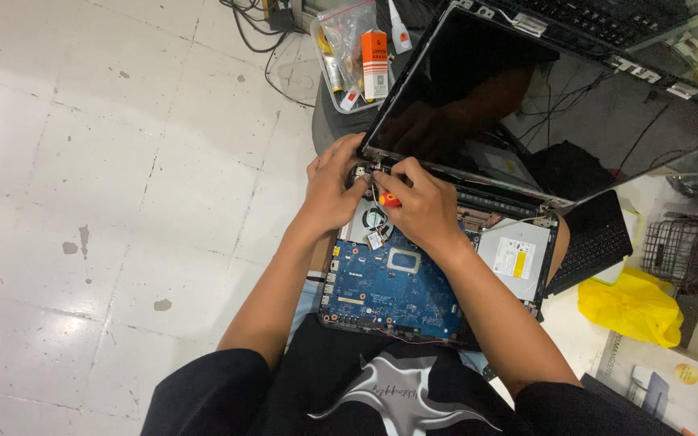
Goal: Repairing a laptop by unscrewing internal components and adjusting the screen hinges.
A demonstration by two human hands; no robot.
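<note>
Opened laptop [414, 274] on my lap, screen [543, 105] tilted up, blue board [389, 291] bare. At its far-left hinge corner, my left hand [334, 187] pinches the hinge; my right hand [423, 208] is clamped on a red-handled screwdriver [389, 199]. I judge a hinge screw is being worked; next calls for a steady tip.

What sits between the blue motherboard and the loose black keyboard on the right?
In the head view, a silver optical drive with a white and yellow label lies between the blue motherboard and the black keyboard, set in the laptop base's right side.

An opened laptop [414, 274] rests on the person's lap, its blue circuit board exposed and dark screen tilted back. A red-handled screwdriver [389, 199] stands at the left hinge.
</note>
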